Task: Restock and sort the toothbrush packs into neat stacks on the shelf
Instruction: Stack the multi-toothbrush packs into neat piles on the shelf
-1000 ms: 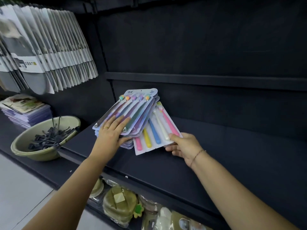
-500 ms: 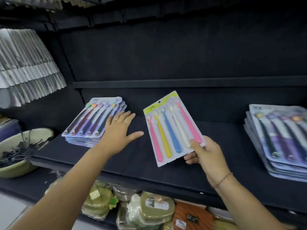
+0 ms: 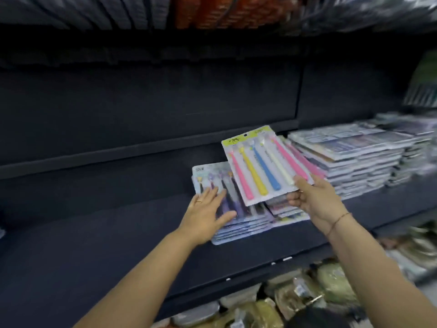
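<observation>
While left hand (image 3: 205, 217), fingers (image 3: 208, 194) spread, touches purple-pack stack (image 3: 246, 221) on shelf (image 3: 118, 245), right hand (image 3: 315, 201) pinches bright pack (image 3: 262, 166).

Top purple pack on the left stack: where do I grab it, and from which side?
Probably pinch the purple pack at its near edge, coming from the front. It lies flat, the left hand rests open on its left part, and the bright pack in the right hand covers its right side.

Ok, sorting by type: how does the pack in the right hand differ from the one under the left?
The held pack has pink, yellow and blue brushes; the top pack has dark purplish ones. The held pack is lifted and tilted; the top pack lies flat. Both are toothbrush cards.
</observation>
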The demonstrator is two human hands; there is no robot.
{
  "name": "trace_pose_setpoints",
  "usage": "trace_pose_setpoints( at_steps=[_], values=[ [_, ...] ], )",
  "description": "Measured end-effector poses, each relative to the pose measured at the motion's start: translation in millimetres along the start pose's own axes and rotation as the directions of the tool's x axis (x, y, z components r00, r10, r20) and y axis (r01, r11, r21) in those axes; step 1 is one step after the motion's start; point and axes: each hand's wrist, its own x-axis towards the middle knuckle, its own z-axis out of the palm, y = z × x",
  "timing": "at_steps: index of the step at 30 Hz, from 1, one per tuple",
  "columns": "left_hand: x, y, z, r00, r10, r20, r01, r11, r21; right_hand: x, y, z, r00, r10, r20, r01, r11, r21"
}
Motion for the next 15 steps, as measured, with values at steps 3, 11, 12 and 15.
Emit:
trace_pose_setpoints(
  at_steps=[3,11,12,15],
  values=[
    [10,9,19,0.998,-0.001,0.058,-0.003,0.997,0.076,28,-1,-30,0.996,0.053,-0.078,-0.049,0.997,0.053],
    [10,5,33,0.999,-0.002,-0.039,0.006,0.995,0.103,64,11,-41,0.946,0.162,-0.281,-0.101,0.97,0.219],
    [10,4,34,0.999,0.0,-0.045,0.005,0.994,0.107,66,14,-41,0.931,0.151,-0.333,-0.094,0.979,0.182],
    [11,4,34,0.999,0.018,-0.037,-0.014,0.994,0.106,71,21,-41,0.885,0.028,-0.464,-0.132,0.972,-0.194]
  ],
)
